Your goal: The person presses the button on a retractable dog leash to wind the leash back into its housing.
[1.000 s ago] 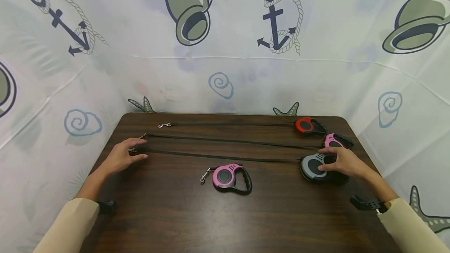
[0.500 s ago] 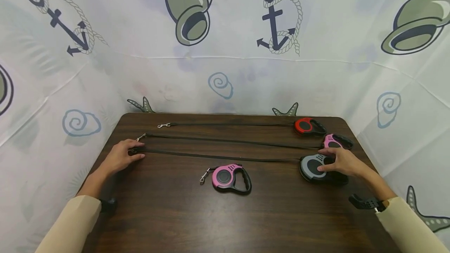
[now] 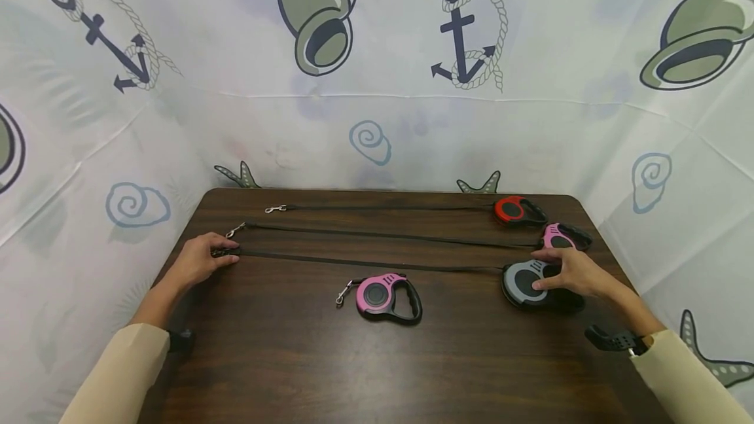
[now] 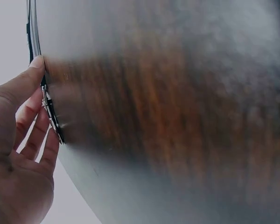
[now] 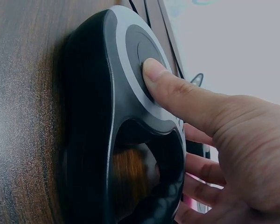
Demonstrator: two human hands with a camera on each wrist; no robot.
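My left hand [image 3: 202,259] is at the table's left side, thumb and fingers pinching the strap end by the metal clip [image 4: 47,105] of the nearest stretched-out leash. Its black strap [image 3: 365,261] runs right to a grey and black retractable leash case [image 3: 526,281]. My right hand [image 3: 570,271] holds that case, the thumb on its round centre and the fingers along the far side. The looped handle [image 5: 170,182] shows below the thumb in the right wrist view. Just behind this hand lies a pink leash case [image 3: 557,237], partly covered by it.
A red leash case [image 3: 512,211] lies at the back right, its strap [image 3: 389,208] stretched left to a silver clip [image 3: 275,209]. The pink case's strap [image 3: 383,235] ends at another clip [image 3: 235,230]. A second pink leash case [image 3: 377,294] sits mid-table. Patterned cloth [image 3: 406,142] surrounds the table [image 3: 377,371].
My left hand has shifted slightly left, and its thumb and fingers have come together on the strap end. The clip behind it shows more fully. The right hand stays on the grey case.
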